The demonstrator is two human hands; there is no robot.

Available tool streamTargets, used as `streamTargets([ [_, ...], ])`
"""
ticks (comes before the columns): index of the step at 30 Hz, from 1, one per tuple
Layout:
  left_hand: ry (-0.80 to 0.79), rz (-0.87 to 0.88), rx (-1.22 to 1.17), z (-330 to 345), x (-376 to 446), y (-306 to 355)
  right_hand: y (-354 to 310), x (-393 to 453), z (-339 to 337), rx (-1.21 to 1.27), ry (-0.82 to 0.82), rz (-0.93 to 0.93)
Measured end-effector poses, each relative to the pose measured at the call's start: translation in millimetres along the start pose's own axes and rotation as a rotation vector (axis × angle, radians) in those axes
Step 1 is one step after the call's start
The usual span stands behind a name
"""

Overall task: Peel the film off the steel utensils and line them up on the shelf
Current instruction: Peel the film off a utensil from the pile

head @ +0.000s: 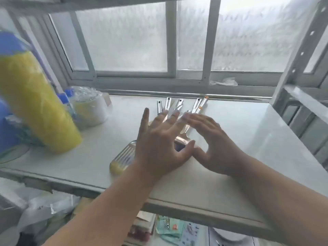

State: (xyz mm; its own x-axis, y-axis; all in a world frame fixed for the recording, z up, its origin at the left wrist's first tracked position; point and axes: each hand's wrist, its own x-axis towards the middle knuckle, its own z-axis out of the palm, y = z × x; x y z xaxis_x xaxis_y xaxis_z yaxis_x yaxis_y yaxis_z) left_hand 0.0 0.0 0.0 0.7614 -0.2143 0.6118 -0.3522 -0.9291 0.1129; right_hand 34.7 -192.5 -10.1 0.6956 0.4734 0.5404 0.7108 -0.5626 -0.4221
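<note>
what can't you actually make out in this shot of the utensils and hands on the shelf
- Head view: the middle of the utensils is covered by the left hand and right hand, so their exact count and most heads are hidden.
- Head view: any film left on the slotted turner is too blurred to judge.
- Head view: the yellow and blue roll at left is motion-blurred and cut by the edge.
- Head view: whether the palms touch the shelf cannot be told.

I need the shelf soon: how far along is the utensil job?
Done: several steel utensils lie side by side on the shelf. In hand: both hands, left and right, spread flat over them. Left: whether any film remains cannot be told.
</note>
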Motion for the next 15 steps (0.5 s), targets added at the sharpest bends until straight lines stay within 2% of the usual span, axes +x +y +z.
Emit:
streamTargets([
  [4,0.083,0.03,0.013,6,-3,-1,11,-1,-7,-0.032,-0.022,-0.081],
  [15,0.025,0.001,0.034,14,-13,-9,5,-3,2,-0.12,-0.01,-0.083],
])
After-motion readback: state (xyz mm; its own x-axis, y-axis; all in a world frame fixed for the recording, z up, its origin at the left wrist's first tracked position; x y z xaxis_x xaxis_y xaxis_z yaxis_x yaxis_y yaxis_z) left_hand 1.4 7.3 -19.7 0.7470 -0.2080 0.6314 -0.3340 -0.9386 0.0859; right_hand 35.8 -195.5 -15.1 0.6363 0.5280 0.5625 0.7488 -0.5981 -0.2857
